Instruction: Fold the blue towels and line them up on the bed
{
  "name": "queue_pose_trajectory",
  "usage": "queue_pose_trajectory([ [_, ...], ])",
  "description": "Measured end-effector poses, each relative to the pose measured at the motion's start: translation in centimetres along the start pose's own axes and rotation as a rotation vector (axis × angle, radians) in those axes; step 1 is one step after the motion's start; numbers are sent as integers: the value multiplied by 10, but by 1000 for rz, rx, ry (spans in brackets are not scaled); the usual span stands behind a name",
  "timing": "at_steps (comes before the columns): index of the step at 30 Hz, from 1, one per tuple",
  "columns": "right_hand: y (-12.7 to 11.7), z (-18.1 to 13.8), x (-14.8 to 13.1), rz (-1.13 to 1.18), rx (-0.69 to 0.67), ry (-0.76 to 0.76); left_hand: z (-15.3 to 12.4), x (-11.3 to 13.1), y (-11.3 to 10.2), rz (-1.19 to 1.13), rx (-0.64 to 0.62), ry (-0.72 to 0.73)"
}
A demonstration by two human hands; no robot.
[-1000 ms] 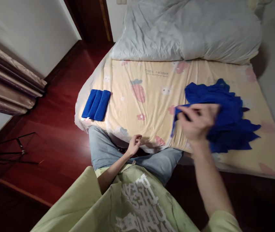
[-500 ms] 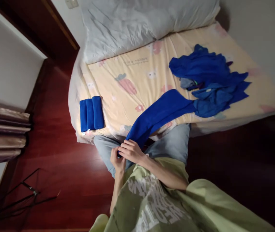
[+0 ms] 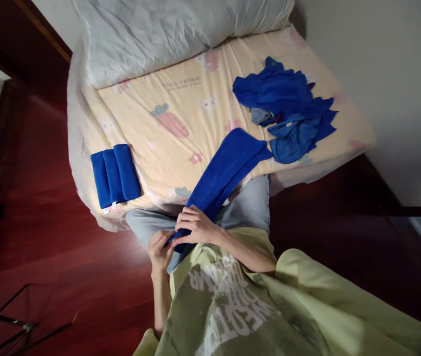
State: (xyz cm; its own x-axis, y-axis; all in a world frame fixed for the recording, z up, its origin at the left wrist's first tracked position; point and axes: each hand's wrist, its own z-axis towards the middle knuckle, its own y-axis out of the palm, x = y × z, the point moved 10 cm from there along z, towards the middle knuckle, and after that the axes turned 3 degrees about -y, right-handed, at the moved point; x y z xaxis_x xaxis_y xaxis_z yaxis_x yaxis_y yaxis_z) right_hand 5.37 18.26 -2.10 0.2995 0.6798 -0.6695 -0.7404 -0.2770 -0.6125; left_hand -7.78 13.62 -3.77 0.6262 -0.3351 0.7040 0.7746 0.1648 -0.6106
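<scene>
- Here, head view: left hand (image 3: 159,251) and right hand (image 3: 195,227) pinch a long blue cloth (image 3: 221,170)
- it crosses the bed edge (image 3: 299,181), ending beside the blue pile (image 3: 288,91)
- patterned sheet (image 3: 158,170) spreads between pile and ridged blue bundle (image 3: 115,176)
- red floor (image 3: 110,282) leftward

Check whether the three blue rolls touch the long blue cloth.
Apart: the head view plainly shows patterned bedsheet between the three blue rolls and the long blue cloth, whose near end both hands hold.
</scene>
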Motion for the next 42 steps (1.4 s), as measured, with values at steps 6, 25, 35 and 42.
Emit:
queue_pose_trajectory([
  [6, -14, -9, 22, 61, 23, 13, -4, 9, -38, -7, 267, -6],
  [25, -56, -59, 119, 26, 371, 358, -24, -7, -125, 224, 882, -342],
  [35, -72, -74, 124, -39, 315, 448, 1, 14, -137, 302, 674, -248],
  [42, -94, -73, 92, 126, 143, 297, 29, 21, -149, 324, 318, -265],
])
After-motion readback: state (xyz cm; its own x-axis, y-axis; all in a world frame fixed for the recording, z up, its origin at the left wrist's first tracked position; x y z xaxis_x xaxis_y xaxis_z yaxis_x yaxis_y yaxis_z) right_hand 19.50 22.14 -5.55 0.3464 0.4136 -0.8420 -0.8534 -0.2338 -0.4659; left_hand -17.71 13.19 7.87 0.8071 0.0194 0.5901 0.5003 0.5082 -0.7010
